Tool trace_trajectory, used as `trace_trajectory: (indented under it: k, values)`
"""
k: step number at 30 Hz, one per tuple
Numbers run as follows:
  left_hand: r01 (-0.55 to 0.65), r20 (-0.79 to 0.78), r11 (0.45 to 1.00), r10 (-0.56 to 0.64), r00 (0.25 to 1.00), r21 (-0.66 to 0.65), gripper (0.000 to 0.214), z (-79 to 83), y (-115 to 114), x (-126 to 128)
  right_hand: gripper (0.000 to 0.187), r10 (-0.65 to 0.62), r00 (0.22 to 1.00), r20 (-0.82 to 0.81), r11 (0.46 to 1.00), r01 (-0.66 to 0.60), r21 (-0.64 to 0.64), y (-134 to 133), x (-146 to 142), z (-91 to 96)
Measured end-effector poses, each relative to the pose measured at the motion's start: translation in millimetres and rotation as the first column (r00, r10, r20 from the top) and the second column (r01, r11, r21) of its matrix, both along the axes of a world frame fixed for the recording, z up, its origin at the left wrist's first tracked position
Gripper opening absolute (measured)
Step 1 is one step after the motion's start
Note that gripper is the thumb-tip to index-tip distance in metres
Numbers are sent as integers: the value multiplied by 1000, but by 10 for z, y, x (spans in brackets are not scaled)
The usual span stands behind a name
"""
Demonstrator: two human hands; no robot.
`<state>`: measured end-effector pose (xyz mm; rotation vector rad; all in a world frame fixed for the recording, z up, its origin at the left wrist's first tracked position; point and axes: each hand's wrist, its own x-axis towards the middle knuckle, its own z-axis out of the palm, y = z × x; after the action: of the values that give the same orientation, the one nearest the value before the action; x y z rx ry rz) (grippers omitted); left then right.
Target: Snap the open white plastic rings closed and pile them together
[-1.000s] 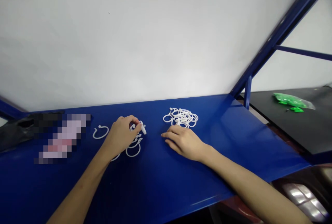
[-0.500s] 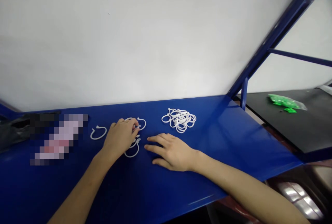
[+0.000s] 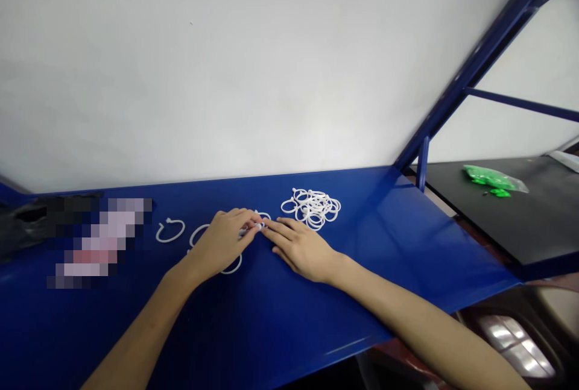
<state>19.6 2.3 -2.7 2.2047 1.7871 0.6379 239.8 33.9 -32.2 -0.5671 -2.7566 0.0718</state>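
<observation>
My left hand [image 3: 221,242] rests on the blue shelf [image 3: 280,317], its fingertips pinched on a white open plastic ring [image 3: 259,221]. More loose white rings [image 3: 198,234] lie under and beside that hand. My right hand [image 3: 301,248] lies flat with fingers stretched out, and its fingertips touch the same ring from the right. A pile of several white rings [image 3: 312,206] sits just beyond my right hand. A single white ring [image 3: 170,230] lies apart to the left.
A white wall stands right behind the shelf. A blurred patch [image 3: 102,236] and a dark object [image 3: 22,224] lie at the left. A blue slanted frame post [image 3: 474,64] rises at the right, with a black table [image 3: 511,221] carrying a green bag [image 3: 491,177] behind it.
My right hand slid from near the pile back toward me, then left until its fingertips met my left hand. My left hand shifted slightly right with the ring.
</observation>
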Motion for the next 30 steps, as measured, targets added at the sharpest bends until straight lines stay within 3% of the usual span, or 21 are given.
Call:
trace_trajectory:
  k: [6,14,17,20,24,27,30]
  values:
    - [6,10,1000,-6,1000,22,24,-12,-7,-9,30,1,1000,-16,999,-2,-54,49,-12,-5]
    - [-74,-295,994,93,951,74,22,-100,32,-112,25,-93,995,32,996,92,18,101,-17,-11]
    - [-120,-326,981,165,931,152,21,-86,17,-99,25,-95,995,11,995,94,16,105,11,-1]
    - [-148,-240,965,200,950,217,25,-64,-11,-1,26,-86,994,-70,996,88,25,66,31,58]
    - [-130,-55,970,144,988,205,26,-38,-56,152,24,-74,975,-211,996,81,26,-25,47,155]
    - [-135,143,987,122,982,85,31,2,-84,203,19,-77,955,-286,997,70,-33,-81,59,183]
    - [-120,349,991,133,928,-58,36,40,-108,225,20,-105,894,-437,985,32,-170,-103,66,167]
